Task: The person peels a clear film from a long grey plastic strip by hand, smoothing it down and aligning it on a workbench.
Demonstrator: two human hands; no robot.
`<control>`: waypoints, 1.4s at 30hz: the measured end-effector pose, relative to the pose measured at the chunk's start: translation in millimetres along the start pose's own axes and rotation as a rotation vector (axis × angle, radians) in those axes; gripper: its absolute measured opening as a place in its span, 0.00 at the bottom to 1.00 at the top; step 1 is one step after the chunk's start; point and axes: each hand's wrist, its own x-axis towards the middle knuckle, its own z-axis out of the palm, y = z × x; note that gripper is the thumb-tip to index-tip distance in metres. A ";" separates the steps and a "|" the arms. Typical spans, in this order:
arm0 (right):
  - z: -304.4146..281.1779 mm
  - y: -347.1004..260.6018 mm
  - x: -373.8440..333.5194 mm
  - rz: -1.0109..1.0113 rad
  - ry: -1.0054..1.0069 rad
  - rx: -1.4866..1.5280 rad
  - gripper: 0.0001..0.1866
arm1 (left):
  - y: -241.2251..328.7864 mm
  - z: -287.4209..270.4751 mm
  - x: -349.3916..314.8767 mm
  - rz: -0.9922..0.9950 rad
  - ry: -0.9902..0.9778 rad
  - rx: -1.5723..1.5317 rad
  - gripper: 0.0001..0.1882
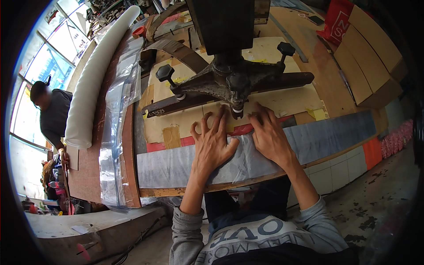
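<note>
Hands: two, both palm down. Left hand (214,139): fingers spread wide, fingertips near the bar of one dark metal machine (218,68). Right hand (271,137): fingers bent and closer together; cannot tell whether they pinch anything. The machine's lower tip stands between the two sets of fingertips.

One clear plastic sheet (245,161), creased, lies between and partly under the hands, over one long grey strip (331,136) along the table's near edge.

Counts: three black knobs (286,48) on the machine; one white roll (99,88) at left; one red bag (338,24) beside cardboard (360,66) at far right; one other person (55,108) at far left.

Writing: pale lettering on the red bag; large dark lettering on the grey shirt (260,229).
</note>
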 end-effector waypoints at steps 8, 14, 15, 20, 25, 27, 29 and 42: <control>-2.8 -3.4 0.4 0.062 0.009 0.095 0.18 | 0.1 0.9 -1.2 -0.009 0.010 -0.005 0.37; -3.5 -1.4 1.5 -0.011 -0.013 -0.013 0.17 | 1.6 0.9 -1.0 -0.023 0.017 -0.033 0.36; -3.3 -1.1 1.3 -0.026 -0.020 -0.046 0.17 | 1.9 0.6 -0.8 -0.023 0.018 -0.031 0.36; -5.8 -4.0 2.7 -0.003 -0.004 -0.022 0.17 | 1.6 0.7 -0.3 -0.019 0.030 -0.032 0.35; -3.0 -2.3 0.7 0.001 -0.017 -0.029 0.17 | 2.7 -0.2 0.0 -0.020 0.035 -0.039 0.35; -0.2 -1.1 -0.3 -0.006 -0.001 -0.045 0.17 | 2.7 -0.2 -1.1 -0.014 0.042 -0.026 0.35; -1.5 -1.8 0.6 0.003 0.006 -0.034 0.17 | 3.4 -0.4 -1.0 -0.021 0.030 -0.012 0.35; -1.6 0.1 2.2 -0.026 -0.006 -0.047 0.18 | 2.4 -1.8 0.5 -0.011 0.043 0.069 0.35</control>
